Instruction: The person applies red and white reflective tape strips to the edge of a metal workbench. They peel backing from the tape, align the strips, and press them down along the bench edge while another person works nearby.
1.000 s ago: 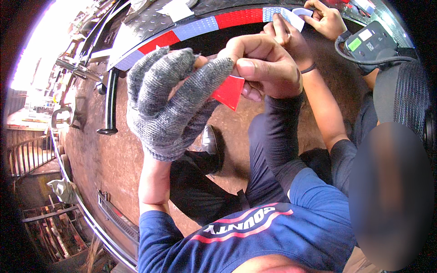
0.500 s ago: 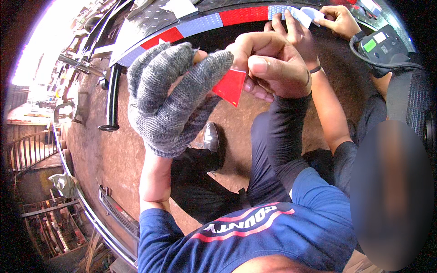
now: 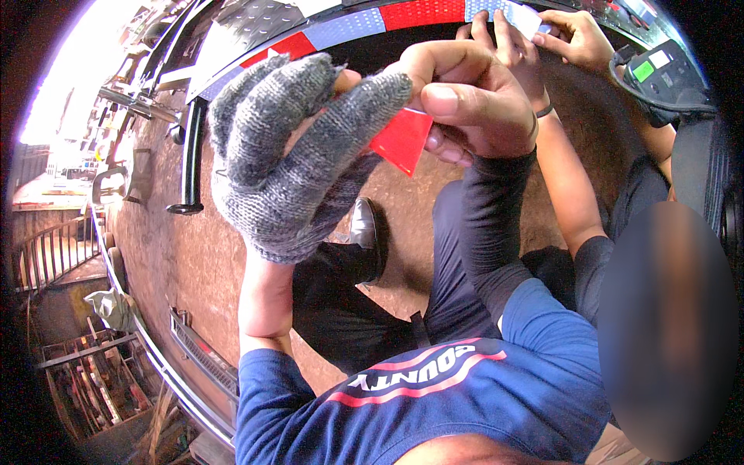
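"At the far left, past the brown floor point(image 3: 147, 263), what is there?"

"A barred railing point(image 3: 58, 252), then, farther right, a black post point(image 3: 192, 155) with a flared foot."

"And the left hand point(image 3: 271, 155)?"

"It wears a grey knit glove point(image 3: 291, 201), fingers curled well in, the index reaching right. The red piece point(image 3: 403, 141) passes behind that finger, so I judge the glove has hold of it, though the grip itself is hidden."

"Where exactly does the piece sit?"

"Near the middle, between the two hands, most of it hanging below them, its pale upper edge just under the right thumb."

"So the right hand point(image 3: 484, 108)?"

"Bare, fingers bent, thumb and forefinger close together beside that edge. Whether they pinch anything, I cannot tell."

"Which step would you call it?"

"Fingertip work at the upper edge, I'd say. The next move calls for a steady glove and a fine pinch from the bare fingers, without creasing the piece."

"And farther right?"

"On the far side, a red-and-silver strip point(image 3: 345, 29) curves rightward to a co-worker's near hand point(image 3: 518, 66), fingers spread against it. Their other hand point(image 3: 585, 40) is bent beside a pale sheet point(image 3: 529, 19); its hold is unclear."
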`<action>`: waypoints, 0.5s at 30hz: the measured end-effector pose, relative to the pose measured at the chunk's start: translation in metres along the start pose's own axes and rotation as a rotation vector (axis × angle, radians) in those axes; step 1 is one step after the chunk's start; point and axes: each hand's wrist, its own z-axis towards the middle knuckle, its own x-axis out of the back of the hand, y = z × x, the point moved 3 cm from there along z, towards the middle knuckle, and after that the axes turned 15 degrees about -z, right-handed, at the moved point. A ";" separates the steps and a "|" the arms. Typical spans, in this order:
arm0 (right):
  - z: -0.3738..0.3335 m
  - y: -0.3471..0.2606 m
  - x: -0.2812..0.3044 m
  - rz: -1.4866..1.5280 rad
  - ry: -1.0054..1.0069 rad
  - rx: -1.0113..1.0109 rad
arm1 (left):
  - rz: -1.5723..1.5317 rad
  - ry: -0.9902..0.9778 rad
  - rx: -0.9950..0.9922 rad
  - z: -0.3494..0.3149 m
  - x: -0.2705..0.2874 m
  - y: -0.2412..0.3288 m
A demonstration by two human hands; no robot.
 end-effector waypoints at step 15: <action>0.064 -0.011 0.052 2.097 -0.479 -0.714 | -0.078 0.018 0.003 0.005 0.001 -0.001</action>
